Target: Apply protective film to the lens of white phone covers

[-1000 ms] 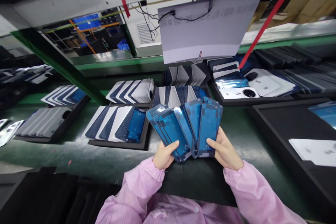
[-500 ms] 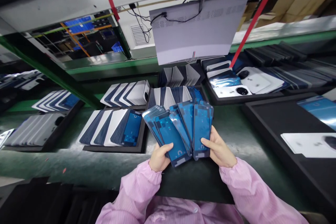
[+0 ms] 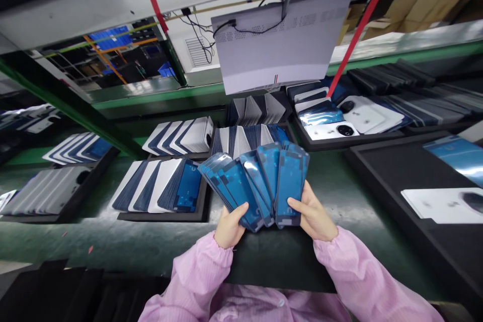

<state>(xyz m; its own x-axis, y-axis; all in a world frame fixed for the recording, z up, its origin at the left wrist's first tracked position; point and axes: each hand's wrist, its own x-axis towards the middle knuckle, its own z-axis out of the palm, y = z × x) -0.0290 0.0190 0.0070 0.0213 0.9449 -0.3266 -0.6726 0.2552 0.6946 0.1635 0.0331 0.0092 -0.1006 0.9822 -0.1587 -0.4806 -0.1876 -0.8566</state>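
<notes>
Both my hands hold a fan of several phone back covers point(image 3: 260, 176), their blue film-covered inner sides facing me. At the lower left of the fan, my left hand point(image 3: 231, 225) is closed with its thumb on top of the covers. My right hand point(image 3: 316, 215) grips the right part of the fan, thumb pressed on the front cover and fingers hidden behind. The upper edges of the covers spread apart while the lower ends lie close together. Just behind the fan sits a tray of upright covers point(image 3: 239, 141), partly hidden by it.
Left of my hands, a black foam tray point(image 3: 204, 206) bears fanned white and blue covers point(image 3: 166, 186). Another tray point(image 3: 377, 176) on the right holds white covers point(image 3: 441, 205) and a blue one. A monitor's back point(image 3: 279, 40) hangs ahead. A green post point(image 3: 71, 100) slants at left.
The left part of the fan has tilted further left, its upper edge spreading outward and its lower end lifting slightly. Both hands keep their hold.
</notes>
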